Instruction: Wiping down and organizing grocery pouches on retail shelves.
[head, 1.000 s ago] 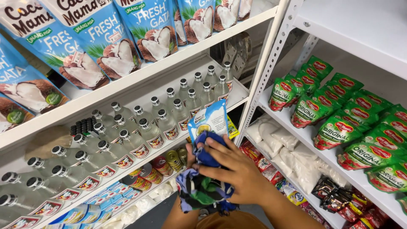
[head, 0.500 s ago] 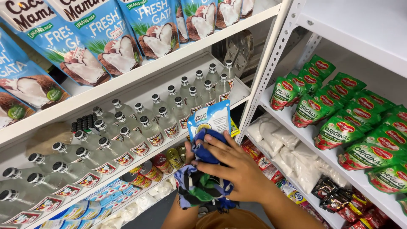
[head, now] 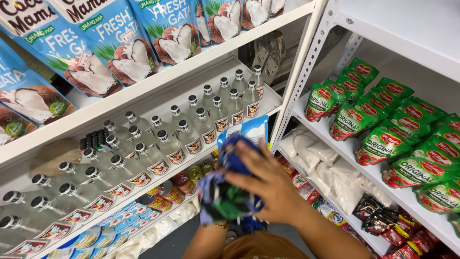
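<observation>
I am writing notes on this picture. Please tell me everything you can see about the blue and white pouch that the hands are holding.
The pouch is a flat, glossy packet, blue with a white patch, and looks like plastic. Only its top part shows, upright with a slight tilt, in front of the shelf of clear bottles. A crumpled blue, purple and green cloth covers its lower part, and the right hand presses on that cloth. The left hand is hidden beneath.

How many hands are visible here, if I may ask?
1: the right hand rests on a blue cloth bundle before the bottle shelf; the left hand is probably hidden under it.
</observation>
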